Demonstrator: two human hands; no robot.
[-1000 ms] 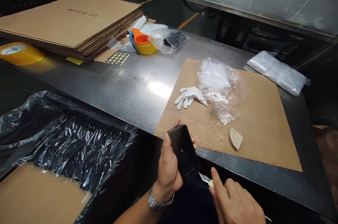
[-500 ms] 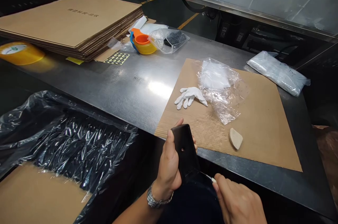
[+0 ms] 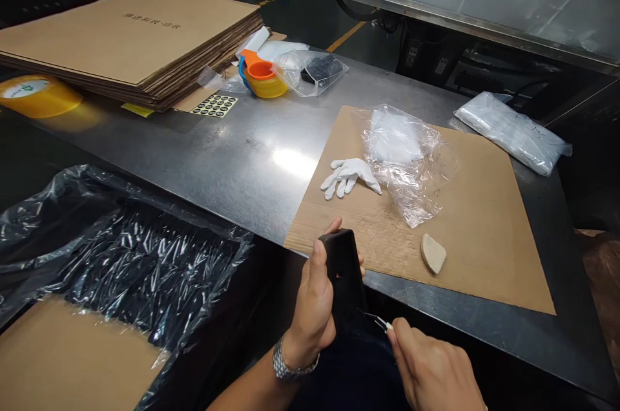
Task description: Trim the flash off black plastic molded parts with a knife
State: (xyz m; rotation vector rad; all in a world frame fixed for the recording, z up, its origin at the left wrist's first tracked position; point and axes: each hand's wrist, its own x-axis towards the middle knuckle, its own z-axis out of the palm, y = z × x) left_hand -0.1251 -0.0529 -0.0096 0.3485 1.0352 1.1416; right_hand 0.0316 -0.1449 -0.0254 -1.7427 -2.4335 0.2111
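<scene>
- Stainless-steel workbench [image 3: 208, 152] spans the middle of the frame, its front edge slanting down toward the lower right behind your hands.
- Your left hand [image 3: 310, 314] grasps the black molded part [image 3: 343, 269] at lower centre, thumb along its left edge, fingertips showing past its right edge.
- Its long axis runs nearly upright in the frame, top leaning slightly left; its lower end blends into dark clothing, so you can't tell where it stops.
- Your right hand [image 3: 431, 359], lower right, pinches the slim knife [image 3: 380, 322] by its white handle.
- That blade points up and left, its tip right at the part's lower right edge; contact is too fine to tell.
- Dark space below the bench edge gives your right hand its room, down and to the right.
- Above, the cardboard sheet [image 3: 494, 230] carries the tan block [image 3: 433, 254] and white glove [image 3: 349, 177], both apart from your hands.
</scene>
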